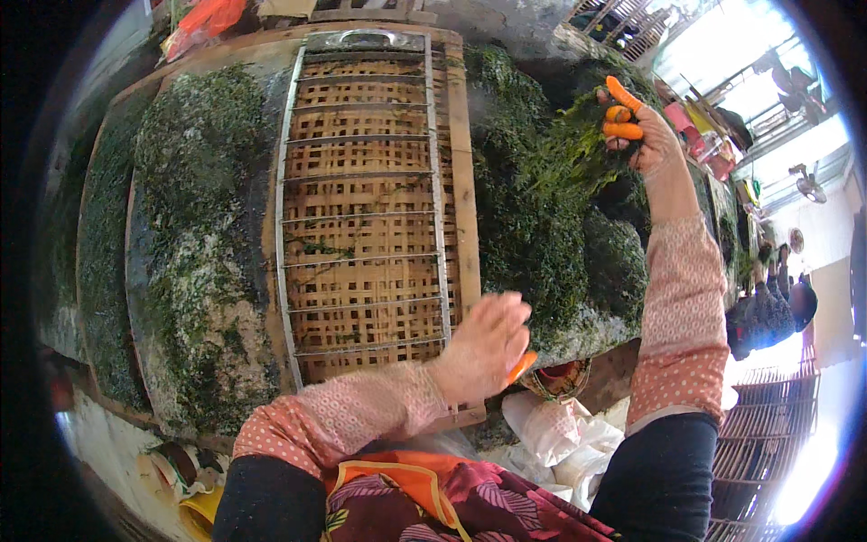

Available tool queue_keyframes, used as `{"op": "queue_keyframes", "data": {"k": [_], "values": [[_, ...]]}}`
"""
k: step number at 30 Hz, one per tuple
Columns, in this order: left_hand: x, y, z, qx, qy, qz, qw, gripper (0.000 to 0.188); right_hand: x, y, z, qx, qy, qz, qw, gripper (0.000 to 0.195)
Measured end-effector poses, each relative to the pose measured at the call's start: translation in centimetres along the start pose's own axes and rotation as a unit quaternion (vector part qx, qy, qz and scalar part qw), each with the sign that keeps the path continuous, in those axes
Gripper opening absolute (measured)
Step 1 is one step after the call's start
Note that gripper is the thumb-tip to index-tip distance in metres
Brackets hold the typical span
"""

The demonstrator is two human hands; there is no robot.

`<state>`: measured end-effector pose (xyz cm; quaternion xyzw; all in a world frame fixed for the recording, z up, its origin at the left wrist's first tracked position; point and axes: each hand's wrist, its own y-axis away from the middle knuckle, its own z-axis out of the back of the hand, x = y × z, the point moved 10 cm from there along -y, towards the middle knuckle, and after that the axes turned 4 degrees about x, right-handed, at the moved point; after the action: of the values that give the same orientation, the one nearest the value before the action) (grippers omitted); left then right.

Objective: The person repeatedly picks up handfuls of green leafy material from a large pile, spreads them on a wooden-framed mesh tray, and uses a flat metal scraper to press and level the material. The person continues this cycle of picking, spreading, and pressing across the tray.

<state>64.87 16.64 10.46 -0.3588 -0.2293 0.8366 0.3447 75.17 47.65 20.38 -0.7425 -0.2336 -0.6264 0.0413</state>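
My right hand (630, 129), with orange finger covers, reaches to the far right, its curled fingers on stringy green plant matter (569, 146) that looks like seaweed or moss. Bright green strands trail left from it over a darker heap. My left hand (479, 349) is blurred over the near right corner of a metal rack (359, 218); an orange cover shows on one digit. Whether its palm holds anything is hidden. The rack, with thin crossbars and a handle plate at its far end, lies over a woven bamboo mat (359, 278) with bits of green caught in it.
More green matter (196, 223) covers the boards at left. A wooden rail (466, 203) edges the mat. White sacks (555, 433) and a basket (559, 379) sit below the table's near edge. Another person (772, 315) works at far right. Red plastic (206, 24) lies at the back left.
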Motion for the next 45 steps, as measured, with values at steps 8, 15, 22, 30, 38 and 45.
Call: {"op": "queue_keyframes", "data": {"k": [8, 15, 22, 30, 38, 45], "values": [[12.5, -8.3, 1.3, -0.073, 0.559, 0.212, 0.798, 0.036, -9.2, 6.5, -8.1, 0.016, 0.208, -0.109, 0.972, 0.028], [18.8, -5.3, -4.8, -0.242, 0.836, 0.359, 0.337, 0.016, -18.4, 6.8, -9.6, 0.142, 0.137, -0.223, 0.955, 0.026], [35.4, -9.6, 15.8, -0.428, 0.678, 0.251, 0.542, 0.019, -11.7, -7.4, -15.8, 0.179, 0.221, -0.107, 0.953, 0.025], [50.8, -3.7, 33.5, -0.508, 0.449, 0.260, 0.688, 0.023, -9.7, -23.7, -26.4, 0.209, 0.448, -0.068, 0.867, 0.026], [53.2, 3.4, 40.0, -0.221, 0.318, 0.538, 0.748, 0.035, -13.7, -29.0, -25.6, 0.185, 0.581, -0.123, 0.783, 0.031], [37.0, -7.7, 28.6, -0.026, -0.344, 0.145, 0.927, 0.052, -13.5, -28.6, -26.3, 0.227, 0.602, -0.075, 0.762, 0.027]]}}
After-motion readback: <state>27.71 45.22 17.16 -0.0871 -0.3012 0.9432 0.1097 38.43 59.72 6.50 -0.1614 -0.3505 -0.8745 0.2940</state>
